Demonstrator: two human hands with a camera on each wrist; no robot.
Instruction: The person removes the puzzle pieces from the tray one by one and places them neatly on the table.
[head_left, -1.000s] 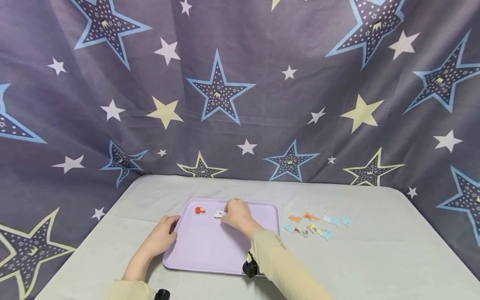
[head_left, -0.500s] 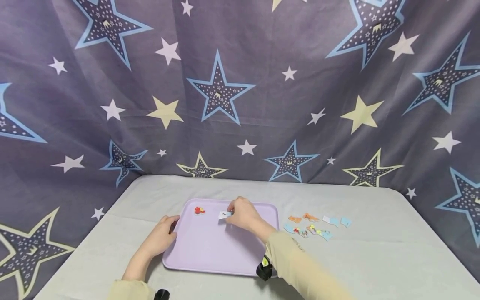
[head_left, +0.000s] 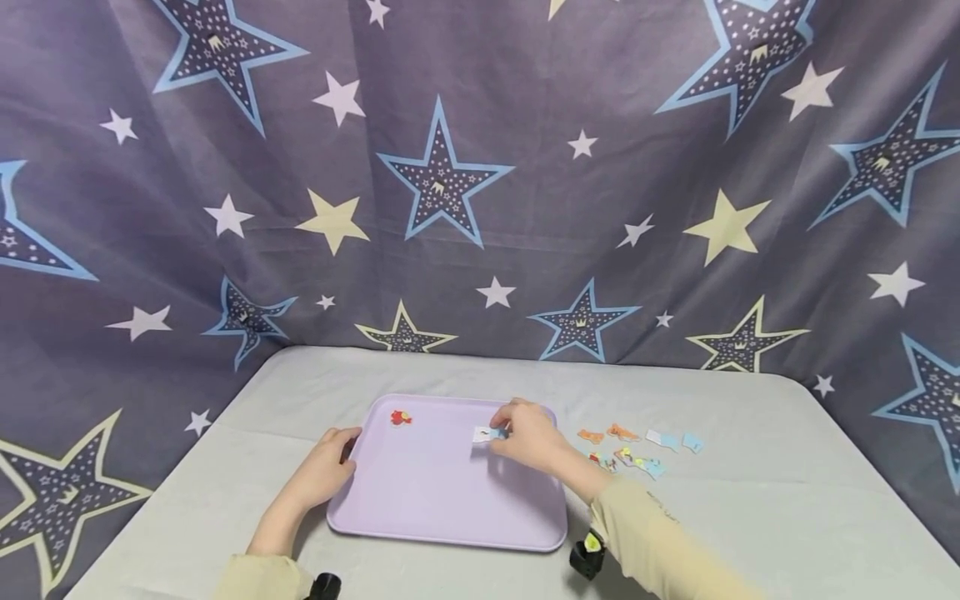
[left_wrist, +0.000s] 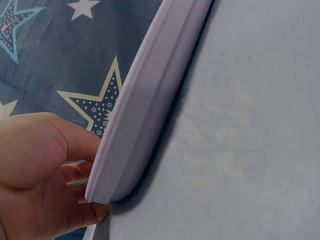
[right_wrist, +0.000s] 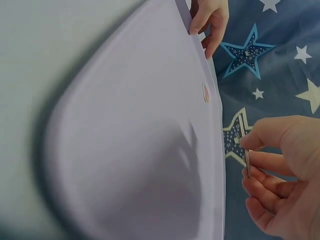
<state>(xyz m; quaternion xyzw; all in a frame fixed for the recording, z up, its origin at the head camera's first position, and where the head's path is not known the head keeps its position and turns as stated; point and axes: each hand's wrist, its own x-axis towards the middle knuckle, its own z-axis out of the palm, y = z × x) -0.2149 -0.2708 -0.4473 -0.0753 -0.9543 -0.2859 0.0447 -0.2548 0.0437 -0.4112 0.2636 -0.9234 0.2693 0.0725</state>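
My right hand [head_left: 528, 435] pinches a flat white and light-blue puzzle piece [head_left: 483, 434] over the back right of a lilac tray [head_left: 442, 500]. From the right wrist, the piece [right_wrist: 245, 150] appears edge-on between thumb and fingers, raised off the tray, with a shadow below. My left hand [head_left: 322, 472] grips the tray's left edge; up close in the left wrist view, the fingers of that hand [left_wrist: 37, 175] curl at the tray's rim [left_wrist: 135, 110]. A small red piece [head_left: 401, 417] with a yellow spot lies in the tray's back left corner.
Right of the tray, several small pieces lie on the grey cloth: orange pieces [head_left: 622, 432], blue-white ones [head_left: 662, 441] and multicoloured ones [head_left: 637, 462]. A dark star-patterned curtain [head_left: 480, 167] hangs behind the table [head_left: 765, 500].
My right hand has carried the white and light-blue puzzle piece rightward across the tray, away from the red piece. The left hand stays at the tray's left edge.
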